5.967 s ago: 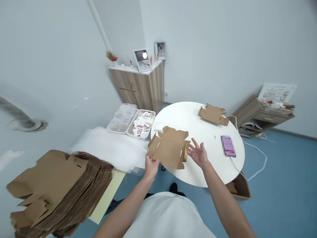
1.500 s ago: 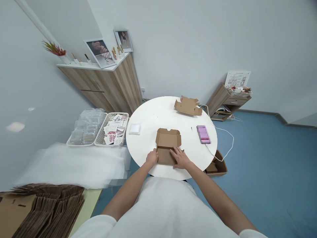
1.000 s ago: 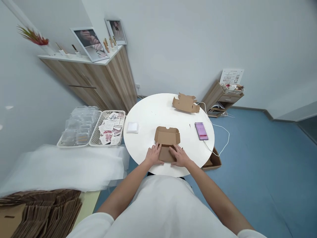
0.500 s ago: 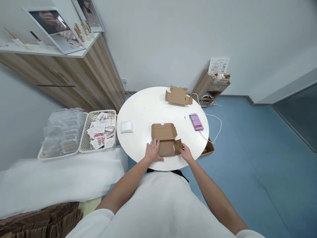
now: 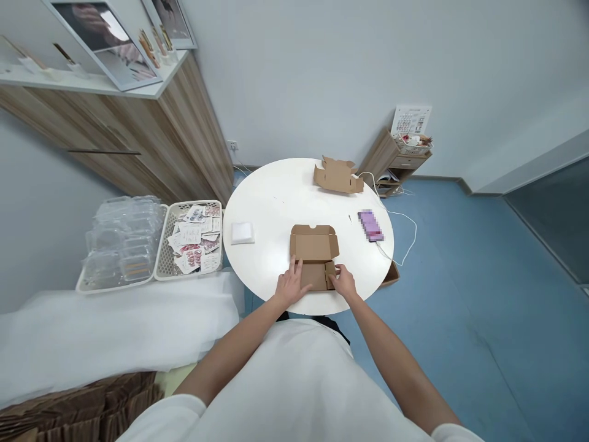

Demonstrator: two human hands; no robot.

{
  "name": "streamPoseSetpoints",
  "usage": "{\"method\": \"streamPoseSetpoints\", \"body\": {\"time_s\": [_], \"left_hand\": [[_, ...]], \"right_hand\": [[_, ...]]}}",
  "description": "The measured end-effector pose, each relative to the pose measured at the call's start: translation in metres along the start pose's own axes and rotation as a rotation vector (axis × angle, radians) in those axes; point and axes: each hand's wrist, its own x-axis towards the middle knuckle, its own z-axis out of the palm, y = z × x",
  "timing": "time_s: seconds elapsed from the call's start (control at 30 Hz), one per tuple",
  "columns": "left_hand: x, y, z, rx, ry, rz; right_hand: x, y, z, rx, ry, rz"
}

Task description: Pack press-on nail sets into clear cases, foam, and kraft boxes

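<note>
A brown cardboard mailer box (image 5: 315,247) lies partly folded near the front edge of the white round table, its lid panel spread out away from me. My left hand (image 5: 289,286) rests at the box's left end with fingers spread, the thumb reaching over the lower panel. At the opposite end, my right hand (image 5: 343,282) grips the side wall, with its fingers at the folded-in flap (image 5: 330,274). Part of the box's left end is hidden under my left hand.
Another unfolded cardboard box (image 5: 338,176) lies at the table's far side. A purple phone-like item (image 5: 370,226) with a white cable sits right, a white packet (image 5: 242,232) left. Beside the table stand a basket of cards (image 5: 161,261) and plastic cases (image 5: 124,239).
The box's right flap has been folded inward, and my right hand has followed it slightly left. My left hand stays at the box's left end. The whole view has shifted a little.
</note>
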Motion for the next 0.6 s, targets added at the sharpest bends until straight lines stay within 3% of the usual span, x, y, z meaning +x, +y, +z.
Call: {"method": "streamPoseSetpoints", "body": {"time_s": [0.17, 0.33, 0.6], "left_hand": [[-0.014, -0.016, 0.009, -0.191, 0.127, -0.125], [-0.015, -0.024, 0.022, -0.419, 0.025, -0.185], [-0.006, -0.013, 0.028, -0.55, 0.059, -0.219]], "right_hand": [[0.001, -0.001, 0.001, -0.164, -0.043, -0.006], [0.0, -0.004, 0.006, -0.328, -0.039, -0.026], [0.014, 0.001, 0.0, -0.294, -0.046, -0.02]]}}
